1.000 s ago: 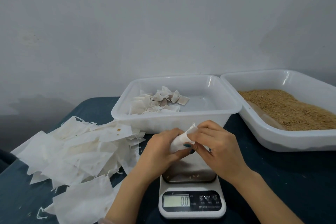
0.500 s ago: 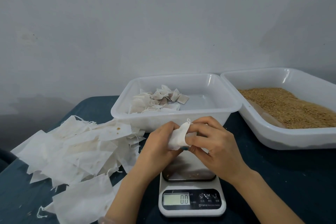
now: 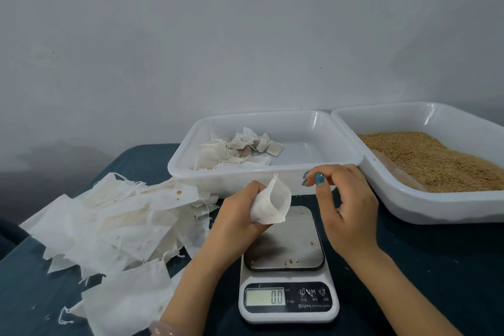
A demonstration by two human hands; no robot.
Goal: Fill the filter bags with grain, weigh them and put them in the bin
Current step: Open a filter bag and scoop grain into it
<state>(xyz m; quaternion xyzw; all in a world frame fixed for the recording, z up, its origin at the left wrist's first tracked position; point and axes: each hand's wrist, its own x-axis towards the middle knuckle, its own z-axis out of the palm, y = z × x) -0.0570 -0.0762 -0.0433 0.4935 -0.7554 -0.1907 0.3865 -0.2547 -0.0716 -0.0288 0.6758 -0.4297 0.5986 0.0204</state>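
Change: the right hand (image 3: 346, 207) has let go of the filter bag (image 3: 271, 204) and drawn off toward 2 o'clock; half a second ago both hands were working the bag's mouth.
Bag: held just above the far edge of the scale (image 3: 286, 262), mouth now spread open.
Left grip: the left hand (image 3: 237, 215) is clamped round the bag's lower part.
Right grip: fingers loosely curled, empty.
Meaning: the bag looks ready for filling; grain (image 3: 431, 158) lies at 2 o'clock.
Scale: reads 0.0, as before.
Bin (image 3: 218, 170): at 12 o'clock, unchanged.
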